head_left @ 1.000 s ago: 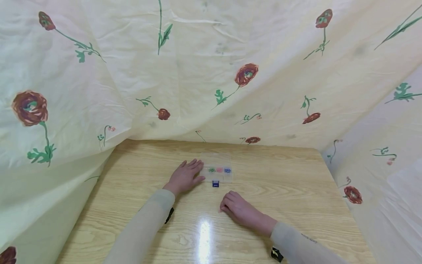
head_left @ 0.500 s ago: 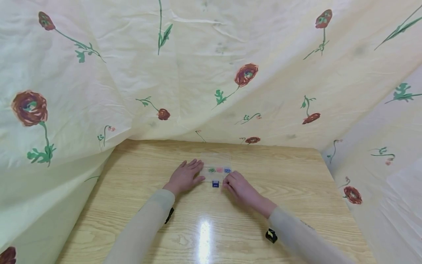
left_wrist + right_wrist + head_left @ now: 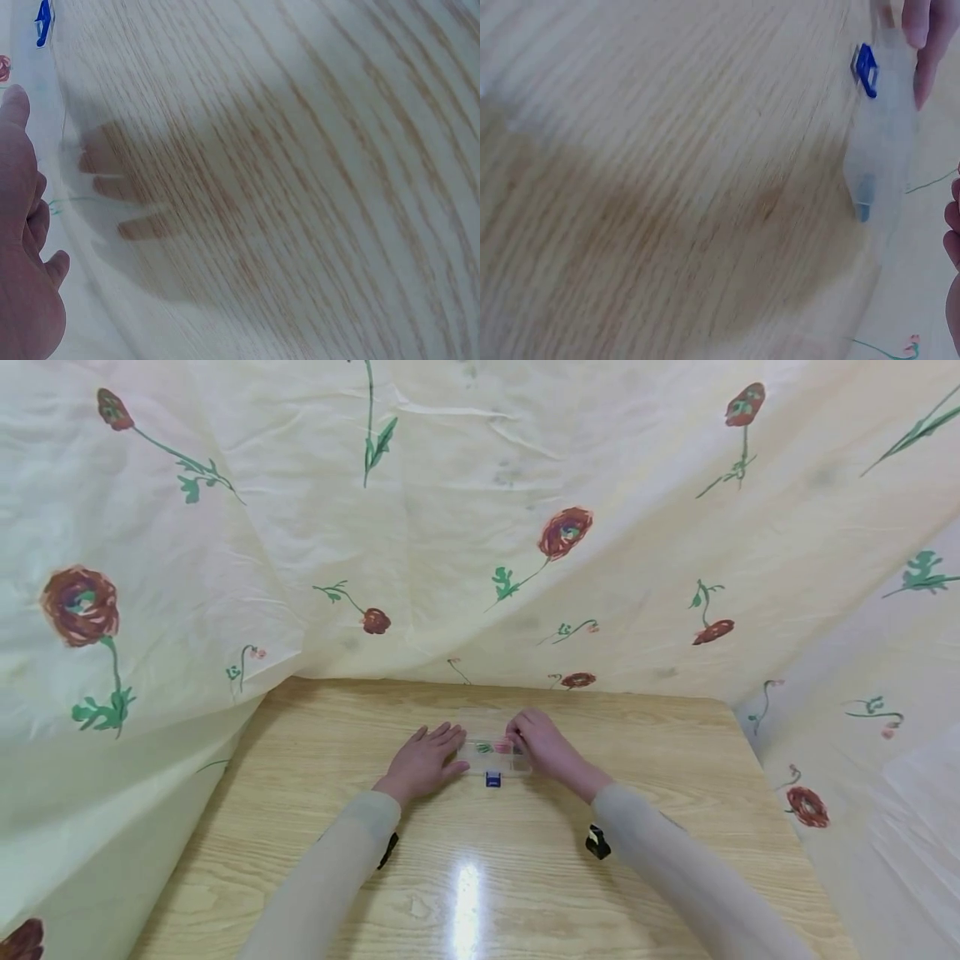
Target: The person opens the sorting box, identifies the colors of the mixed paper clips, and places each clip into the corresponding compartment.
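A clear plastic box [image 3: 483, 764] lies on the table with its transparent lid [image 3: 480, 720] folded back. Small green pieces [image 3: 483, 747] and pink pieces [image 3: 502, 747] sit in a row of its compartments; their kind is too small to make out. At the box's left edge rests my left hand [image 3: 422, 762], fingers spread and straight. My right hand [image 3: 546, 747] is over the box's right end, fingers curled and thumb and index close together. Whether a small piece is between its fingertips is hidden. This hand covers most of the blue pieces.
A blue latch [image 3: 492, 779] sticks out at the box's front edge. The wooden table [image 3: 360, 710] ends at a floral curtain [image 3: 420, 568], which hangs behind it and along both sides.
My right hand has moved from the table in front of the box, forward and up over its right compartments. My left hand stays in place. The view has shifted slightly.
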Demonstrator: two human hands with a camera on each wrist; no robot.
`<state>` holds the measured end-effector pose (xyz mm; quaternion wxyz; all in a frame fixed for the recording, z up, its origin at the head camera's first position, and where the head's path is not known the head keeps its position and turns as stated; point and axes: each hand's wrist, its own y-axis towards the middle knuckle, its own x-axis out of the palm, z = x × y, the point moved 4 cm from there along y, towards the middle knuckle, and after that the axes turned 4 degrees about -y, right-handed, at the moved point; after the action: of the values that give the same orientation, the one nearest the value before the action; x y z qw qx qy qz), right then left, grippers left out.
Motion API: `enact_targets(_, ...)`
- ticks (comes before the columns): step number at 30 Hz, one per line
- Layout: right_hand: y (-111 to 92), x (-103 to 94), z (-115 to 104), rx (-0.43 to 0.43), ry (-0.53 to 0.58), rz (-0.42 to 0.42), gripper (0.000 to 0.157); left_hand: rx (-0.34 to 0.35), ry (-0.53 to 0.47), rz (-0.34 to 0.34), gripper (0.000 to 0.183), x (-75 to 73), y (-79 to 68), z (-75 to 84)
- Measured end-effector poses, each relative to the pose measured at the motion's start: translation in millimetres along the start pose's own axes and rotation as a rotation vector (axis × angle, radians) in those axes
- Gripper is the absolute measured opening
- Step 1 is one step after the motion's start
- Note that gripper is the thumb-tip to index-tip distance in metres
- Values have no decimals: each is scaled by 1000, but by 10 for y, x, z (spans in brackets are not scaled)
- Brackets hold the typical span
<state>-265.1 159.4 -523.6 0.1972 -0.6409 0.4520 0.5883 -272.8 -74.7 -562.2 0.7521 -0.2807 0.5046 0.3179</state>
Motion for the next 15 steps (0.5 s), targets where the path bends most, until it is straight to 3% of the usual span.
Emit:
enact_targets(11,9,163,95,10,-16,-33,6,-1,-18,6,71,-32,-5,21)
enact_targets(15,-16,167,127,52,15,-25,6,-1,-9,9,71,-31,-9,15)
